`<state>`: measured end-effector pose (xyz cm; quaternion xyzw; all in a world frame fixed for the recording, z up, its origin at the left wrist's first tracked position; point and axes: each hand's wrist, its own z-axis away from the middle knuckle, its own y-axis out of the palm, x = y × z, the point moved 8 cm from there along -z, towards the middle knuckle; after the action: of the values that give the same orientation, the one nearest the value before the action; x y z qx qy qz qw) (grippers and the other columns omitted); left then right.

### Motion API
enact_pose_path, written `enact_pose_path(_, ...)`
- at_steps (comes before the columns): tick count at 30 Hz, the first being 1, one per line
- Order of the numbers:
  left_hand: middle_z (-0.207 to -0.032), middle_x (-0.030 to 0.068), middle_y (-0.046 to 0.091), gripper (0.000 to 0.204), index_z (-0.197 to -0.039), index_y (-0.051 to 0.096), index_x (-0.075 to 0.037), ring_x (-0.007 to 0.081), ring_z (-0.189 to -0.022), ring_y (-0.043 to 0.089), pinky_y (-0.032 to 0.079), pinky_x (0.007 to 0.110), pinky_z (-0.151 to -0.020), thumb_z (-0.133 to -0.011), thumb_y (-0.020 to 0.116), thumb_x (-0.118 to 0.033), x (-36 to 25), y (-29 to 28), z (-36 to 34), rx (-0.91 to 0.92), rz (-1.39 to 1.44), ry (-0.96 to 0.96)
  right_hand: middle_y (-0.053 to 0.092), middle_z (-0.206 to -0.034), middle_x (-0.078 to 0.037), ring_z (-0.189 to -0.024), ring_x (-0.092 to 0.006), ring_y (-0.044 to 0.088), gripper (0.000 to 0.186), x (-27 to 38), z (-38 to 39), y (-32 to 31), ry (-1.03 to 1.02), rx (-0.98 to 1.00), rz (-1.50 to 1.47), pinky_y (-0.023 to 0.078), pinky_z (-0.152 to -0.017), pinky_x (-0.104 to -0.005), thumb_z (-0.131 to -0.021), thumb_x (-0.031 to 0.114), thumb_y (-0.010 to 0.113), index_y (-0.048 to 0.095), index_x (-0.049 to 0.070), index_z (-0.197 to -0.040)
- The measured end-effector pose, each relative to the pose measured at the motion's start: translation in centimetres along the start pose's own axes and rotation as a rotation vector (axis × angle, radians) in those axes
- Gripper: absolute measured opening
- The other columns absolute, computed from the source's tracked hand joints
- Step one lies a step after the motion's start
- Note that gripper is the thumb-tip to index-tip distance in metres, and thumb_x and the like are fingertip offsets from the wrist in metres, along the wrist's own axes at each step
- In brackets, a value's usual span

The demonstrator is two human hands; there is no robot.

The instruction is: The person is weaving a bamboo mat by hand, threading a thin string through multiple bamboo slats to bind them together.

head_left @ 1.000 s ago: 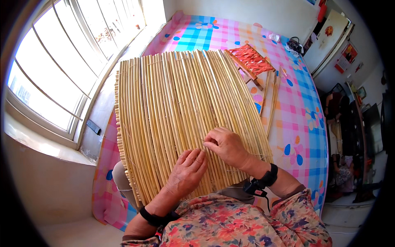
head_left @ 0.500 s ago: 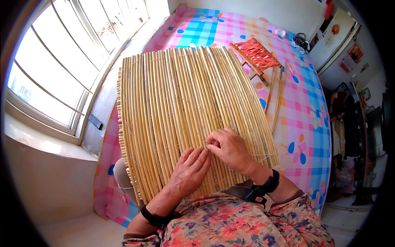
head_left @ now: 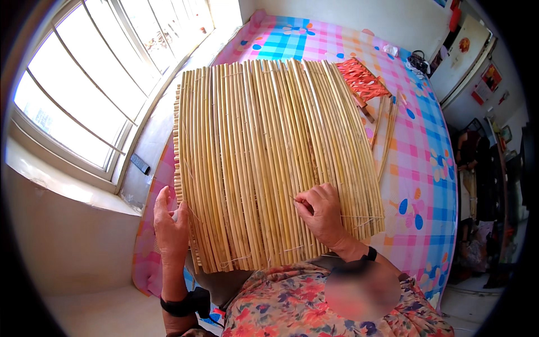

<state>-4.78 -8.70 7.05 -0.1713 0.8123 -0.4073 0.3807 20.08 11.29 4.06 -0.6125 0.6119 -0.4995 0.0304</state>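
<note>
White-framed window (head_left: 84,106) with bars on the far left, dark remote (head_left: 140,164) lying on the sill (head_left: 132,190) below it. Next comes the left hand (head_left: 171,227), beside the left edge of the mat (head_left: 258,157): fingers loose and apart, not clamped on anything that I can see, and I can't tell if the thumb actually touches. Mat's a row of pale sticks with some cord (head_left: 237,260) across them, lying over the lap, dead centre. Right hand (head_left: 321,213) is over its lower right part, thumb and finger pinched on what looks like a thin strand, too tiny to be sure. I'd guess it's a fiddly cord-working step; next move probably calls for a firm pinch and a steady edge. Further right, a red-strapped frame (head_left: 362,78) and loose sticks (head_left: 387,143) lie on the checked sheet (head_left: 421,163).
</note>
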Motion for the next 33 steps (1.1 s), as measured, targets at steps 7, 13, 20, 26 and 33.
enact_pose_path(7,-0.096,0.0071,0.066,0.028,-0.118,0.054,0.004,0.0102,-0.086,0.061,0.05,0.024,-0.077,-0.095,0.056,-0.012,3.5,4.7,-1.4,0.327,0.751,-0.286,0.056,-0.076,-0.004,-0.076,-0.025,0.051,0.013,0.1,-0.1,-1.0,0.002,-0.02,-0.025,0.041,-0.072,-0.039,-0.074,0.007,0.071,0.06,0.01,-0.08)
enact_pose_path(13,-0.085,0.002,0.064,0.023,-0.113,0.056,0.003,0.004,-0.072,0.057,0.048,0.02,-0.066,-0.095,0.058,-0.011,-0.7,0.4,-0.2,0.04,0.916,-0.255,0.058,-0.077,-0.005,-0.076,-0.0259,0.052,0.013,-0.3,0.6,-1.9,0.072,-0.038,-0.122,0.042,-0.069,-0.038,-0.073,0.003,0.07,0.062,0.009,-0.082)
enact_pose_path(20,-0.081,-0.0005,0.061,0.025,-0.113,0.056,0.004,0.0023,-0.068,0.053,0.045,0.017,-0.061,-0.092,0.062,-0.009,3.7,1.7,2.8,0.071,0.82,-0.319,0.057,-0.077,-0.005,-0.077,-0.027,0.052,0.014,0.3,0.9,-0.7,-0.001,0.018,-0.126,0.042,-0.071,-0.0388,-0.072,0.003,0.071,0.061,0.009,-0.081)
enact_pose_path(26,-0.082,-0.0016,0.062,0.029,-0.115,0.055,0.004,0.0014,-0.071,0.055,0.046,0.017,-0.061,-0.091,0.063,-0.009,4.7,4.0,4.0,0.143,0.857,-0.314,0.055,-0.077,-0.006,-0.077,-0.0275,0.051,0.016,0.1,1.2,-0.7,-0.031,0.059,0.014,0.042,-0.072,-0.0395,-0.071,0.002,0.07,0.061,0.01,-0.081)
enact_pose_path(33,-0.114,0.0162,0.059,0.037,-0.115,0.057,0.001,0.03,-0.109,0.054,0.044,0.041,-0.09,-0.079,0.065,-0.006,-8.5,-2.2,4.8,0.043,-0.063,0.447,0.056,-0.077,-0.005,-0.077,-0.0261,0.052,0.016,0.0,0.7,-0.1,-0.022,0.075,-0.021,0.042,-0.072,-0.0387,-0.072,0.003,0.071,0.061,0.009,-0.081)
